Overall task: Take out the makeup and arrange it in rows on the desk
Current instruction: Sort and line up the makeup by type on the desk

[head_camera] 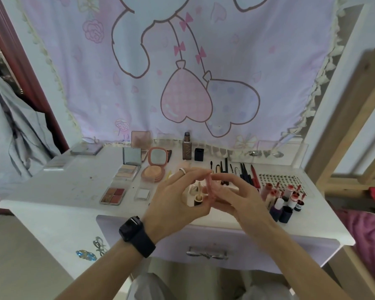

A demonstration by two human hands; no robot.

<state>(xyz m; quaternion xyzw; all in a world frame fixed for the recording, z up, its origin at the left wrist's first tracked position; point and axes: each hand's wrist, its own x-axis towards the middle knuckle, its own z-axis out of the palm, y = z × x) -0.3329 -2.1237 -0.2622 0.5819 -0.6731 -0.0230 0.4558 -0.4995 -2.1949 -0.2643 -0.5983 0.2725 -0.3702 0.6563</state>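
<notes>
Grip: left hand (178, 191) and right hand (230, 195) both pinching pink stick (210, 188).
Handling: probably light, stiff, smooth.
Hold: mid-shaft, right of peach compact (153, 172).

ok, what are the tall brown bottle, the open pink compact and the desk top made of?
The tall brown bottle looks like glass or hard clear plastic; it is glossy and its brown contents seem to show through, but I cannot tell which. The open pink compact is probably moulded plastic, with a smooth satin shell and a mirror in the lid. The desk top is white painted or laminated board, matte and smudged.
</notes>
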